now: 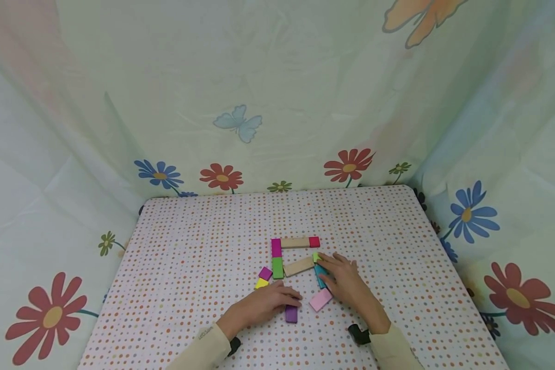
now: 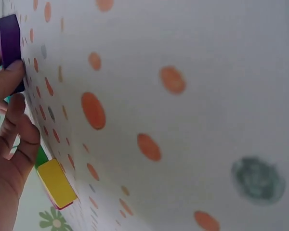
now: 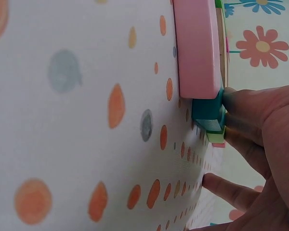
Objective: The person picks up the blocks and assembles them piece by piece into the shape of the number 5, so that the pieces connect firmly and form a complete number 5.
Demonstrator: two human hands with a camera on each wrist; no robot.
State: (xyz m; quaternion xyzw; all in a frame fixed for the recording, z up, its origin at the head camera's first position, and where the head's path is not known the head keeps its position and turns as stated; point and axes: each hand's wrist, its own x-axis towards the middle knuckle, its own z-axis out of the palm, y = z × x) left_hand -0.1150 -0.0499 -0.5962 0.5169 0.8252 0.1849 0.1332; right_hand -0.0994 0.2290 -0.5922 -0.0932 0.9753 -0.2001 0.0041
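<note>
In the head view, my left hand (image 1: 265,300) holds a purple block (image 1: 291,314) at the front; the left wrist view shows the thumb on the purple block (image 2: 10,41). Fingers of my right hand (image 1: 347,280) are on a teal block (image 1: 319,276), thumb near one end and forefinger by a light green block (image 1: 316,256). In the right wrist view, thumb and fingers meet the teal block (image 3: 207,109). A pink block (image 1: 320,299) lies just below it. A slanted bare-wood block (image 1: 299,266) runs from the green block (image 1: 277,267) to the light green one.
A magenta block (image 1: 276,247) meets the green one, and another bare-wood block (image 1: 295,243) leads from it to a red block (image 1: 314,242). Left of these lie a small magenta block (image 1: 265,273) and a yellow block (image 1: 261,283). All are on a dotted tablecloth (image 1: 189,241).
</note>
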